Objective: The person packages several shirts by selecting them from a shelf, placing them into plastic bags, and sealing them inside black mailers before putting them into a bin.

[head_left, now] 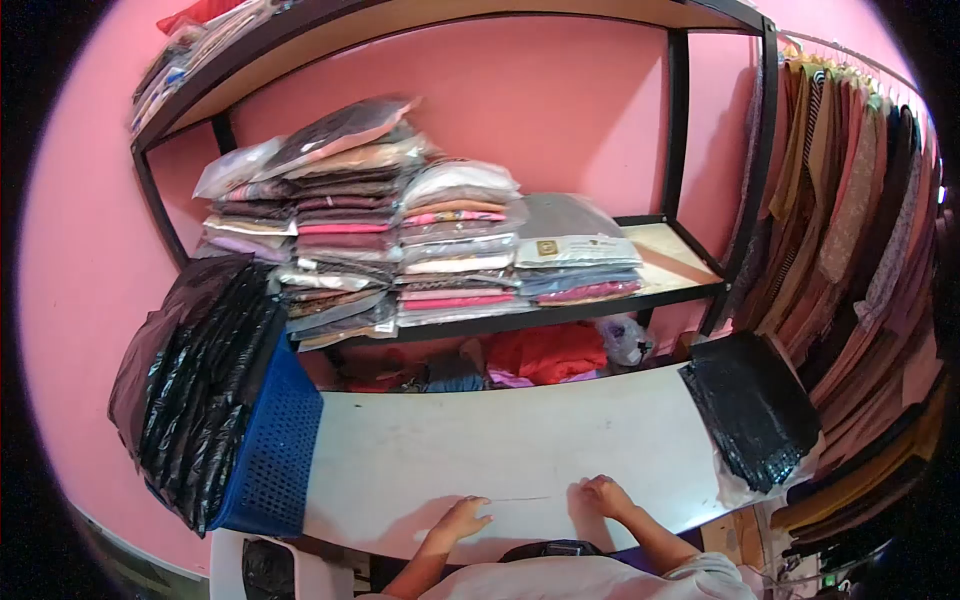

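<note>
My left hand (463,518) is above the near edge of the white table (430,430), with its thumb apart from the fingers and nothing in it. To its right, my right hand (609,498) hovers over or rests on the same tabletop, fingers loosely bent; no object shows in it. A thin dark line (520,498) runs across the surface between both hands; whether it is a thread or a mark I cannot make out. Several black plastic bags (755,405) lie stacked at the table's right end.
On the left stands a blue basket (290,430) full of black plastic packages (205,390). Behind the table, a dark-framed shelf (690,280) bears piles of bagged folded clothes (345,225). Garments (840,200) hang along the right. Below the shelf lies red cloth (545,352).
</note>
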Tool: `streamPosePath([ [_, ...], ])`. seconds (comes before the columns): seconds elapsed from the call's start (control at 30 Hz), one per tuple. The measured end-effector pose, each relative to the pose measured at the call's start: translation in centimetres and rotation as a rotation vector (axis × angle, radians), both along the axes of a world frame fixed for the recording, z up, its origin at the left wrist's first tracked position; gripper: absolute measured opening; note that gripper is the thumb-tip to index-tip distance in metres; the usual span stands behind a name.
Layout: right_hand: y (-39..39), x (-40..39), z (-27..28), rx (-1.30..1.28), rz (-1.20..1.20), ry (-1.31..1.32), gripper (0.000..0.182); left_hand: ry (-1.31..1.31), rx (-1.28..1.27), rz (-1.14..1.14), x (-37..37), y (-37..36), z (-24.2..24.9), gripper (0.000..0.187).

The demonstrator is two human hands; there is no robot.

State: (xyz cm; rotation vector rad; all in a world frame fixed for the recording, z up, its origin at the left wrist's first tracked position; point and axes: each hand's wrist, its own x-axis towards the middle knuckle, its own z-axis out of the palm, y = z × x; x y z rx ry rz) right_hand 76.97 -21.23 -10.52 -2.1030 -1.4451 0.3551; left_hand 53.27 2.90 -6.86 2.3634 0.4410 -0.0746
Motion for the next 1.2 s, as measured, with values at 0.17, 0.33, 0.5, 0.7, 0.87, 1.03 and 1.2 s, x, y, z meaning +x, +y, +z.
streamPosePath([
  [0.17,-4.7,5.3,-2.1,0.108,-0.102,0.134,0.018,0.054,0.221,-0.029,6.9,-5.5,-1.4,0.067],
  [0.33,-3.8,13.0,2.4,0.08,-0.057,0.28,0.018,0.112,0.263,0.049,10.8,-9.3,-1.8,0.089],
  [0.5,6.6,23.7,11.8,0.521,0.04,-0.393,0.02,0.213,0.207,0.18,11.1,-9.8,-4.3,0.095],
  [0.7,18.1,29.7,23.8,0.755,0.037,-0.565,0.034,0.281,0.226,0.206,11.4,-10.1,-3.3,0.097],
  [0.87,21.4,30.2,23.9,0.597,0.008,-0.518,0.039,0.321,0.218,0.232,11.5,-10.2,-4.1,0.097],
  [1.03,22.6,31.2,23.3,0.655,-0.02,-0.523,0.018,0.303,0.117,0.216,11.5,-10.3,-3.2,0.097],
  [1.2,23.2,31.6,23.4,0.625,-0.015,-0.65,0.017,0.275,0.195,0.183,11.2,-10.4,-4.3,0.098],
])
